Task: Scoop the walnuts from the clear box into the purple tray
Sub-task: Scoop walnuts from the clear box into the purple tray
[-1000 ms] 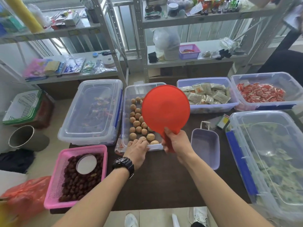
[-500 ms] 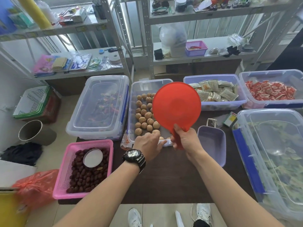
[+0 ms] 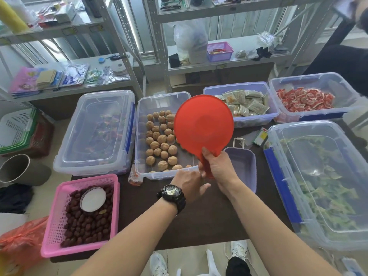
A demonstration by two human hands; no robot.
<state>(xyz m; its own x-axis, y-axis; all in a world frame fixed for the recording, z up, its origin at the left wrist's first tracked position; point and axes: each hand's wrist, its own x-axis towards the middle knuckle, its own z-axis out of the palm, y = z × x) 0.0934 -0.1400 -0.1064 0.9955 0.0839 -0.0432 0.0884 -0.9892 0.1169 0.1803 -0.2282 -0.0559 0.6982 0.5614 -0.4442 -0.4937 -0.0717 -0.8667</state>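
Walnuts (image 3: 159, 140) all lie in clear box (image 3: 163, 96), middle of table's (image 3: 199, 226) far edge. Purple tray (image 3: 246, 168) beside it looks empty, so we judge nothing scooped yet. Our right hand (image 3: 218, 166) fingers wrap red scoop (image 3: 203, 124) handle over box. Left hand (image 3: 189, 182) fingers relaxed, empty, at box's near rim.

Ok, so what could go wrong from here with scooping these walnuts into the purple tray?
The red scoop in the right hand looks about as wide as the purple tray, so walnuts could spill over its rim when tipped. Round and loosely spread, they may also roll away from the scoop, and pushing could slide the clear box.
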